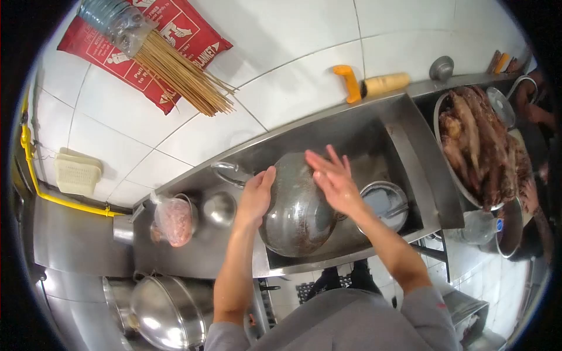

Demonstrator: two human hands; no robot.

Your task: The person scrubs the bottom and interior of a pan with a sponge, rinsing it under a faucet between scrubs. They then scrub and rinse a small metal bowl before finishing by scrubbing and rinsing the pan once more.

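head view, and straight into the sink: a large round metal vessel, tipped over on its side, with wet, shiny walls and brownish marks on the lower part. held at the upper left edge by the left hand, fingers drawn together and closed on the metal, partly out of sight behind it. over on the other side, the right hand, wide open, fingers spread, right up at the upper right of the vessel; hard to tell how much of the palm touches. just beside the left hand, a curved metal tap. to the right in the sink, a bowl of greyish liquid with a utensil in it.

out to the left on the steel worktop, a rounded metal bowl and a clear bag of pinkish stuff. up along the tiles, a red fire blanket pouch behind a bundle of thin sticks, plus an orange-handled tool on the back ledge. far right, a big basin heaped with long brown pieces, a clear bottle below, and another person's hand at the very edge, well apart from this action.
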